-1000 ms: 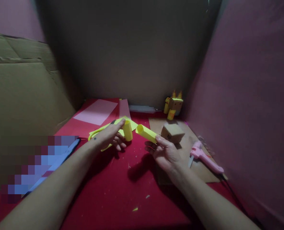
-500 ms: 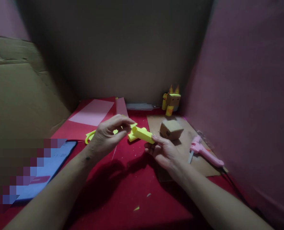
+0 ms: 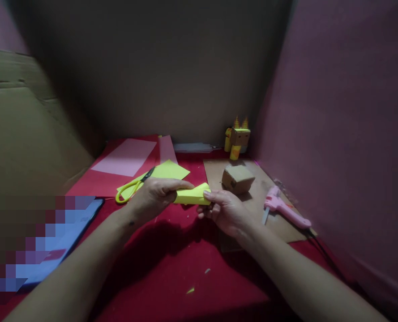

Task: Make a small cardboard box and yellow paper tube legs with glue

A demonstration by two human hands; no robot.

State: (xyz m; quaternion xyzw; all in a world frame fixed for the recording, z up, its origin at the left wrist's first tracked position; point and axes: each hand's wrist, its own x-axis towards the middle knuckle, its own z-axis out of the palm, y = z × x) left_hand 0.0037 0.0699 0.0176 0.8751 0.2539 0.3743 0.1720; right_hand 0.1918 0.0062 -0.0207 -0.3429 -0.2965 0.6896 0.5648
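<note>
Both my hands hold a yellow paper roll (image 3: 190, 196) level above the red cloth. My left hand (image 3: 155, 194) is closed on its left end, thumb and fingers pinching the paper. On the right end, my right hand (image 3: 224, 208) is closed too, its thumb pressed on top and its fingers curled beneath. Behind the roll, another bit of yellow paper (image 3: 204, 186) shows in part; I cannot tell whether it is separate. Yellow-handled scissors (image 3: 126, 192) lie beyond my left hand, over a sheet of yellow paper (image 3: 170, 169).
A small cardboard box (image 3: 238, 179) and a pink glue gun (image 3: 284, 210) with a cord lie on a cardboard sheet (image 3: 215, 167) at right. Behind stands a cardboard animal figure (image 3: 240, 137). Pink paper (image 3: 125, 156) lies back left; a blue-screened device (image 3: 61, 246) is nearer. Walls flank both sides.
My left hand has moved right and down and now grips the roll's left end. The roll has turned nearly level. The scissors and the yellow sheet have come into fuller view.
</note>
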